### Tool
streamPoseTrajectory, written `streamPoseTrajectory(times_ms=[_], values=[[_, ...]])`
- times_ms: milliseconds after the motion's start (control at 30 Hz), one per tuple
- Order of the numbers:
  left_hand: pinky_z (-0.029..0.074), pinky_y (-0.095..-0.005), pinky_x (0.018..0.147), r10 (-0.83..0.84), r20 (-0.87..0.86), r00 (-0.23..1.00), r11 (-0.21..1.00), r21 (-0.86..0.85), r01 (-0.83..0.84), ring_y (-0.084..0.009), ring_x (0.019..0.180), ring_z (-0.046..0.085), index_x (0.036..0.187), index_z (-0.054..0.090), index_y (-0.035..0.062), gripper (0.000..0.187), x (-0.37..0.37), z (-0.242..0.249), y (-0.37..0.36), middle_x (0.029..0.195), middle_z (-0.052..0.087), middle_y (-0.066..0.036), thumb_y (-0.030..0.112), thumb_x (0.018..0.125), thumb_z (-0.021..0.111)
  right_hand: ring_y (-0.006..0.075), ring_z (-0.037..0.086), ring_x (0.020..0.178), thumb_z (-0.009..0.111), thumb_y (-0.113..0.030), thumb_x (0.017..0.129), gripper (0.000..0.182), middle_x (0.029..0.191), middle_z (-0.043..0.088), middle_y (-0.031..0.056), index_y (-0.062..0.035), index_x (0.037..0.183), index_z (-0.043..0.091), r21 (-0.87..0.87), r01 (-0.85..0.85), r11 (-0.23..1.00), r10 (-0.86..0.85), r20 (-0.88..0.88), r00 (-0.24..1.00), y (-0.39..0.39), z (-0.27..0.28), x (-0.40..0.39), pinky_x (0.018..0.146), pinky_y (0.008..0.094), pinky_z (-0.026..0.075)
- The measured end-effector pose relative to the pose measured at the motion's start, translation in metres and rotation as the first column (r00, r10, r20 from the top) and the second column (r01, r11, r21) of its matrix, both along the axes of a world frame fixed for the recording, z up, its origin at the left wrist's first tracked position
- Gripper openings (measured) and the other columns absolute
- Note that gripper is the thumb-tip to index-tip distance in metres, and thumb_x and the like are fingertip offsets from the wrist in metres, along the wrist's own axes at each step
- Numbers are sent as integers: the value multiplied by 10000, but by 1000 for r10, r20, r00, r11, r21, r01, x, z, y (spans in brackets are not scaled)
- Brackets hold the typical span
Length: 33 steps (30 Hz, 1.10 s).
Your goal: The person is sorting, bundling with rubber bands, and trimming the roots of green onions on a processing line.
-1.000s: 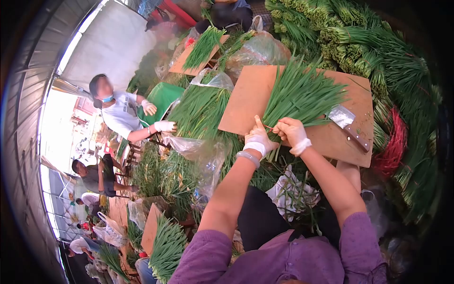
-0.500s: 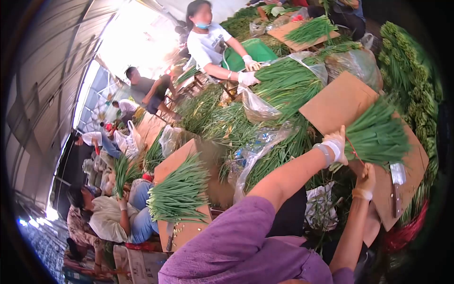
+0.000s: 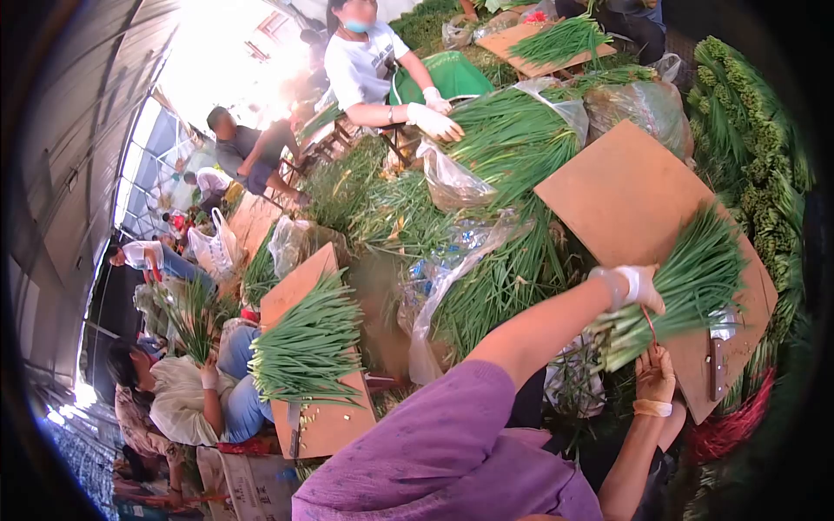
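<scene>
A thick bunch of green garlic chives (image 3: pixel 705 265) is held just above a brown board, pale cut ends toward the lower left. My left hand (image 3: pixel 643 289), partly covered in white, is closed around the bunch near its stem end. A thin red tie (image 3: pixel 650 326) runs from the bunch down to my right hand (image 3: pixel 656 373), whose fingers are pinched on it. A knife (image 3: pixel 718 369) with a brown handle lies on the board (image 3: pixel 747 326) beside the leaves.
Another brown board (image 3: pixel 621 195) lies beyond my left hand. Loose chives (image 3: pixel 521 143) and plastic wrapping (image 3: pixel 443 286) fill the middle. Finished-looking green bundles (image 3: pixel 756 174) are stacked at right, above red ties (image 3: pixel 730 430). A co-worker's gloved hand (image 3: pixel 434 122) touches chives; a chive-laden board (image 3: pixel 304 347) stands left.
The bunch has turned, so its pale stem ends now show at the lower left. My right hand has moved down and slightly left with the red tie. The view has shifted a little.
</scene>
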<state>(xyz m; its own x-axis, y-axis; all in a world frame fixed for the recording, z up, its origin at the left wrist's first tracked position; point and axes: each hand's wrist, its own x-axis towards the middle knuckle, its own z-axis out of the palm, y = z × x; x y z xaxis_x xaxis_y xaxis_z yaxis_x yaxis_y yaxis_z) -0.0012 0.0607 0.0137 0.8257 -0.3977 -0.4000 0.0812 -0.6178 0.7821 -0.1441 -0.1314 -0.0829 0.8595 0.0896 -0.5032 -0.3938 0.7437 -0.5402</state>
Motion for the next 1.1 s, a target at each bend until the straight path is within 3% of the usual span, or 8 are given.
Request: streamPoseTrajectory(times_ms=[100, 167, 267, 533, 667, 800, 900, 1100], values=[[446, -318, 905, 154, -55, 987, 916, -366, -163, -215, 1045, 576, 1309, 395, 7, 847, -57, -24, -2, 1116, 618, -161, 183, 586, 798, 137, 537, 765, 587, -220, 880, 139, 833, 568, 4, -84, 897, 571, 29, -2, 1000, 1, 55, 998, -20, -26, -10, 695, 244, 422], [416, -315, 946, 175, -115, 978, 808, -550, -210, -207, 1098, 535, 1363, 326, 19, 877, -93, -10, 1, 1177, 579, -135, 121, 602, 749, 129, 492, 716, 565, -154, 865, 88, 789, 530, 1, -67, 852, 558, -841, 202, 501, 382, 425, 821, -12, -9, -23, 665, 239, 389], [320, -298, 1037, 227, -101, 969, 721, -652, -237, -188, 1203, 448, 1427, 248, 52, 961, -133, -9, 7, 1289, 498, -119, 101, 594, 726, 117, 454, 691, 556, -108, 838, 57, 767, 503, 1, -55, 817, 551, -371, -62, 927, 183, 300, 936, -28, -12, -41, 652, 240, 366], [338, -324, 1031, 267, 297, 917, 547, -830, 110, -222, 1194, 461, 1400, 253, -20, 943, -103, 94, 9, 1276, 494, -176, 154, 597, 718, 98, 447, 693, 506, -146, 907, 137, 766, 489, -20, -28, 933, 571, -557, 400, 728, -120, 470, 874, 45, 196, -13, 658, 239, 353], [340, -322, 1029, 280, 546, 790, 561, -761, 327, -250, 1228, 445, 1405, 221, -43, 1066, -54, 158, 20, 1272, 498, -211, 193, 542, 799, 133, 506, 781, 531, -145, 862, 131, 848, 537, 19, -17, 848, 556, -800, 268, 536, 511, 560, 651, -28, 233, 45, 712, 263, 400], [335, -320, 1045, 260, 598, 758, 697, -660, 281, -250, 1210, 447, 1423, 29, -62, 1160, -9, 129, 12, 1345, 425, -230, 184, 600, 810, 192, 541, 1041, 505, -49, 869, 257, 1126, 589, 69, 13, 1108, 577, -611, 168, 774, 287, 574, 766, -39, 214, 94, 930, 322, 404], [250, -311, 1098, -89, 252, 964, 696, -676, 241, -247, 1225, 417, 1384, 235, -46, 989, -3, 123, 27, 1337, 452, -177, 261, 634, 802, 232, 561, 957, 649, -166, 771, 324, 1009, 604, 99, -6, 1046, 588, -315, 630, -710, 566, 277, 776, -95, 93, 142, 875, 362, 453], [385, -326, 968, -62, 441, 896, 839, -462, 286, -212, 1053, 510, 1227, 506, 40, 664, 25, 100, 19, 1178, 572, -77, 432, 732, 712, 215, 590, 942, 634, -40, 725, 210, 954, 614, 96, -60, 935, 634, -177, 616, -768, 615, 64, 786, -20, 127, 110, 842, 327, 470]])
